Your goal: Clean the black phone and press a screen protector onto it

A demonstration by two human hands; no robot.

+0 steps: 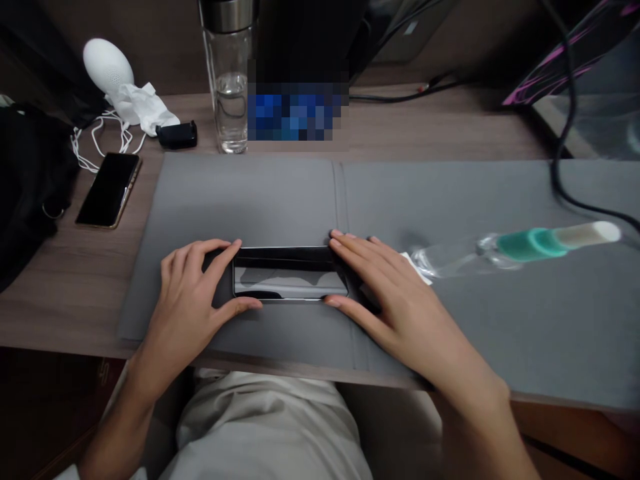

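Observation:
A smartphone (290, 275) lies sideways on the grey desk mat (240, 193), its glossy dark screen up and full of reflections. My left hand (193, 290) grips its left end, thumb at the near edge and fingers at the far edge. On the opposite end, my right hand (393, 287) holds it the same way, covering that corner. Just beyond my right hand, a clear bottle with a teal collar and pale top (530, 245) lies on its side, blurred. A small white piece (416, 268) shows beside my right fingers.
Left of the mat lies another phone (109, 190), near a black clip-like object (177, 135), white cables and crumpled tissue (143, 110). A glass water bottle (231, 80) stands behind the mat. A black cable (559, 153) crosses the right side. A dark bag (30, 180) sits far left.

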